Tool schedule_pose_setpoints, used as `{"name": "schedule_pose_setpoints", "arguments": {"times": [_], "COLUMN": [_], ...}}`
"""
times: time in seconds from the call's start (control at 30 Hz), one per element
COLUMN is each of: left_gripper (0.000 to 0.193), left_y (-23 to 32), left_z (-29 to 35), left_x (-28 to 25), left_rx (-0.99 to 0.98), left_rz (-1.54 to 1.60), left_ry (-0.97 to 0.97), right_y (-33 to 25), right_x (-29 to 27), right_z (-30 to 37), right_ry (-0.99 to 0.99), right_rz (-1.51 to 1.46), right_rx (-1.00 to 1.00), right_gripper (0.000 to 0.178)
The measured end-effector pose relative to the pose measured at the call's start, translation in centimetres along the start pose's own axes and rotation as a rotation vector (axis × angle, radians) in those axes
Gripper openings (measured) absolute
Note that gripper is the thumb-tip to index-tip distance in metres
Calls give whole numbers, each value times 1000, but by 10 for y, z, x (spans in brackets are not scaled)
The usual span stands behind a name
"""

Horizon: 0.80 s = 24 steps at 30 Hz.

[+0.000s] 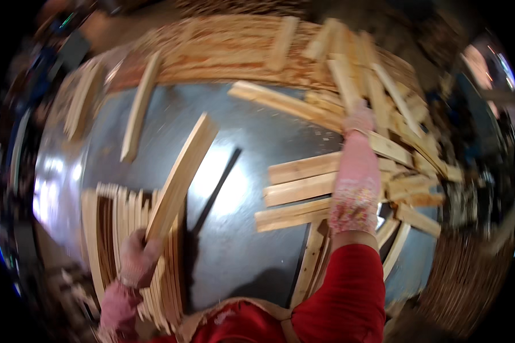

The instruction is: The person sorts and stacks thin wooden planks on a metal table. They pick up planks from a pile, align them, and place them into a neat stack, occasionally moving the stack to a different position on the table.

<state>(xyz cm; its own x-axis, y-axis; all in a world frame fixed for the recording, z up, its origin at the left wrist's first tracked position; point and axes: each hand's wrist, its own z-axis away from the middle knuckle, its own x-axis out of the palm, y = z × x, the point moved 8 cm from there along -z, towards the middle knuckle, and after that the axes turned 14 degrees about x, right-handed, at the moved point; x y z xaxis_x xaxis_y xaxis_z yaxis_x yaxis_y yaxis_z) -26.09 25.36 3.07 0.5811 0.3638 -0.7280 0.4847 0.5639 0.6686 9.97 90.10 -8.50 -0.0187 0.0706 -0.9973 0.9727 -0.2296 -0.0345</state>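
Observation:
My left hand (138, 258), in a pale glove, is closed round the lower end of a wooden slat (184, 171). The slat tilts up and to the right over the metal tabletop (234, 251). Just below that hand, a row of thin wooden slats (169, 274) stands packed side by side. My right arm reaches far out to a heap of loose wood pieces (377, 97) at the right. There my right hand (359, 119), gloved too, lies against the near end of a light wood piece (343, 80). Blur hides its fingers, so I cannot tell whether it grips the piece.
Three short boards (300, 194) lie beside my right forearm. A long strip (286, 104) points toward the heap. Single slats (140, 111) rest at the far left, partly over a rough wooden layer (212, 48) along the back. Stacked thin wood (460, 286) stands beyond the right edge.

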Motion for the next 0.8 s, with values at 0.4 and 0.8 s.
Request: {"name": "schedule_pose_setpoints", "arguments": {"times": [0.4, 0.8], "left_gripper": [48, 42], "left_y": [-28, -135], "left_z": [59, 346], "left_x": [39, -88], "left_rx": [-234, -292], "left_rz": [903, 591], "left_ry": [-61, 953], "right_y": [46, -31], "right_x": [40, 25], "right_z": [257, 724], "right_ry": [-1222, -1116], "right_rz": [-1214, -519], "right_rx": [89, -890], "right_gripper": [60, 75]}}
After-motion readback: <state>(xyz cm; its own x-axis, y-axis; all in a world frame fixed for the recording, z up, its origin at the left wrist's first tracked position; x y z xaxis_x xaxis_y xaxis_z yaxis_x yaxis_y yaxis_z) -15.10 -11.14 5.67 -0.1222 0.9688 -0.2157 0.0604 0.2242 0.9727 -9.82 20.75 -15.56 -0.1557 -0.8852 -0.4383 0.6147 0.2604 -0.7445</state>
